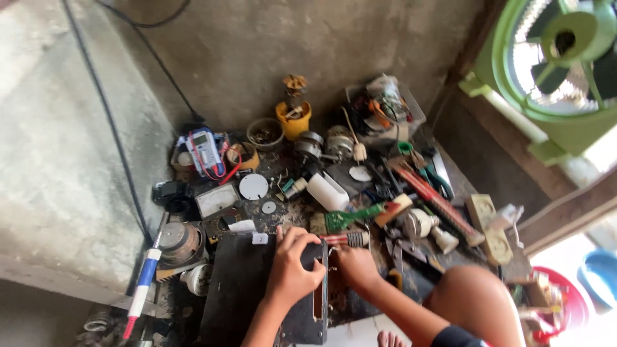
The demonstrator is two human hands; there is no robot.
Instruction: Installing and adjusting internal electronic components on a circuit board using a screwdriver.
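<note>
A: What sits at the far left?

B: A marker pen (pixel 143 283) with a blue-and-white barrel and a red tip, lying on the floor by a round metal speaker (pixel 180 241). Above them is a multimeter (pixel 205 151) with red leads, near the wall.

A: And the hands?

B: The left hand (pixel 292 266) curls around the upper edge of a dark box (pixel 302 308) standing on its side — fingers wrapped over the top, thumb on the near face. The box stands on a black mat (pixel 234 283), right in front of the person. The right hand (pixel 357 266) is just beside it, fingers bent and pressed against the box's other face; whether it pinches anything small I cannot tell.

A: What lies past them?

B: A screwdriver (pixel 347 239) with a striped handle, touching the right hand's knuckles. Further right — a green circuit board (pixel 350 218), a white plastic bottle (pixel 328 191), a yellow cup (pixel 294 119) by the wall, and a green fan (pixel 559 58) at the top right.
</note>
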